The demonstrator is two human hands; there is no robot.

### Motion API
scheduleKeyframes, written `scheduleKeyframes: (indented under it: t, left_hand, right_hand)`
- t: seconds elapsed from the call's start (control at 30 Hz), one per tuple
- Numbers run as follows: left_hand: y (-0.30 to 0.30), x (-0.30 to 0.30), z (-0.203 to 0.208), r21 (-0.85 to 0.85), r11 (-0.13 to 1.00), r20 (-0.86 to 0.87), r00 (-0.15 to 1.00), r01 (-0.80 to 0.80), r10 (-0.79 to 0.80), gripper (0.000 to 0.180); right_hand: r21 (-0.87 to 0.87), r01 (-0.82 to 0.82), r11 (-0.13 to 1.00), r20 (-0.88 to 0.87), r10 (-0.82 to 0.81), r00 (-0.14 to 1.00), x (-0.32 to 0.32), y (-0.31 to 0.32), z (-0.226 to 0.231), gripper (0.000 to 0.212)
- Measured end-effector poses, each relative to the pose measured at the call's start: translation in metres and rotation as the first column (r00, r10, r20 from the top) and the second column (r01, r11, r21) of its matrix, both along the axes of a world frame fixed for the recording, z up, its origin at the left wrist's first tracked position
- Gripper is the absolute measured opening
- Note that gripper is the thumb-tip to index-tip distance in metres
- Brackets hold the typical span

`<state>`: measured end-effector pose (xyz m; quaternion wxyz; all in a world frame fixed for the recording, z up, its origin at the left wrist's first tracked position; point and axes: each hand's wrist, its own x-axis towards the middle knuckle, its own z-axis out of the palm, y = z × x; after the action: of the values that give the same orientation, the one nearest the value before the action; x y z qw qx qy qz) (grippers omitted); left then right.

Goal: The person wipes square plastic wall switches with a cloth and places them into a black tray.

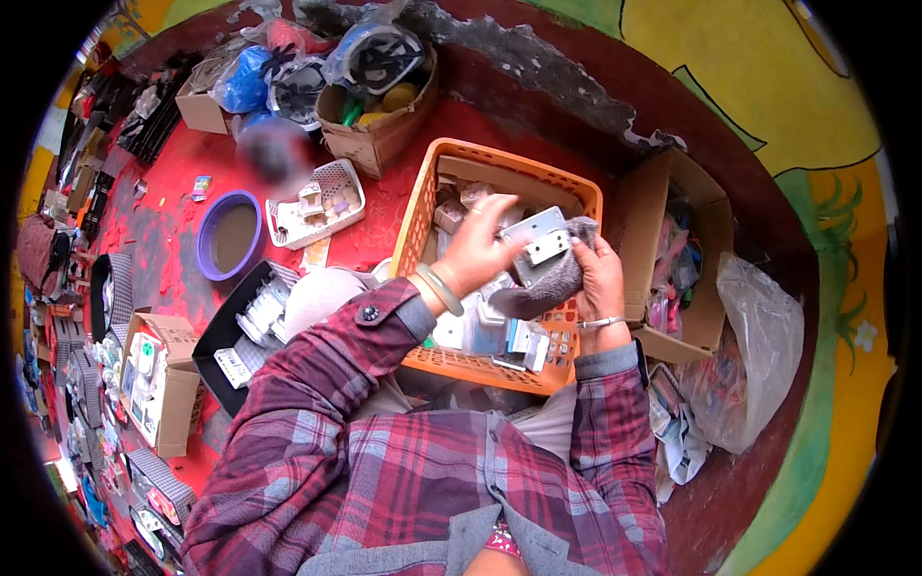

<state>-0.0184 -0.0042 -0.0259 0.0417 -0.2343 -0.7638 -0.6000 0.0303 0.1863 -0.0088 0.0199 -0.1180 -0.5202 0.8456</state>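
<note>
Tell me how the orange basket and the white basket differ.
Size: the orange basket is clearly larger than the white basket.
Place: the orange basket is below the left hand and right hand; the white basket stands apart, farther left.
Contents: the orange basket holds boxy white pieces, among others; the white basket has small rounded pale pieces in it.
Shared: both are open-topped with perforated walls.
</note>
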Motion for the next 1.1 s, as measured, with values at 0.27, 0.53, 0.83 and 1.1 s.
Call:
scheduleKeyframes:
  t: [0.27,0.53,0.83,1.1]
  left_hand:
    - [0.003,0.019,0.001,-0.474,0.869,-0.097,0.973,0.139,-0.208,0.108]
    - [0.000,0.006,-0.006,-0.177,0.971,0.104,0.984,0.161,-0.145,0.067]
    - [0.013,0.009,-0.011,0.331,0.940,0.497,0.831,0.085,-0.250,0.048]
    - [0.006,-0.006,0.003,0.725,0.645,0.652,0.539,-0.240,-0.533,0.039]
  right_hand:
    - [0.031,0.092,0.995,-0.015,-0.091,0.996,0.003,-0.011,-0.007,0.022]
    - [-0.182,0.021,0.983,-0.012,-0.024,1.000,0.001,-0.015,-0.013,0.013]
    - [-0.086,0.081,0.993,-0.145,-0.093,0.985,0.004,-0.034,-0.017,0.020]
    - [-0.458,-0.037,0.888,-0.168,-0.046,0.985,0.015,-0.035,0.015,0.023]
